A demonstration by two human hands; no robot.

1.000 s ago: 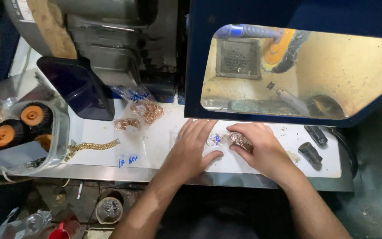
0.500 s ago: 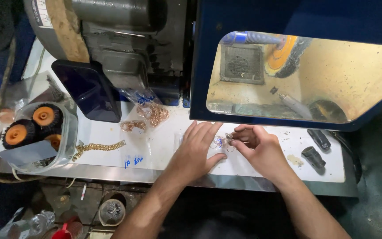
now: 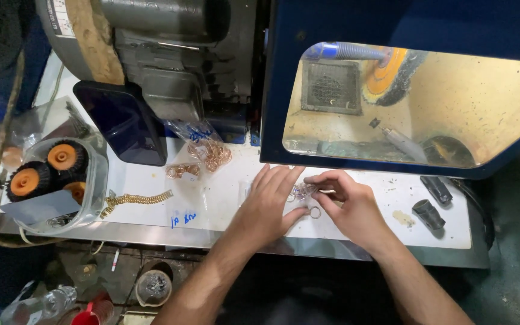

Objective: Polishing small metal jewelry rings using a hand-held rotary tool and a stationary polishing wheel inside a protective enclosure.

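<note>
**Hands at a small bag of rings on the white bench top**

Landmark: the small clear bag (image 3: 301,191) of rings on the white bench top (image 3: 224,207). Far to its left lies a gold chain (image 3: 135,199), long axis left to right. The left hand (image 3: 268,204) lies flat just left of the bag, fingers (image 3: 279,179) extended and slightly spread, their tips touching it. The right hand (image 3: 349,207), to its right, pinches the bag's edge between curled thumb and forefinger. A loose ring (image 3: 315,212) lies flat just below the bag.
</note>
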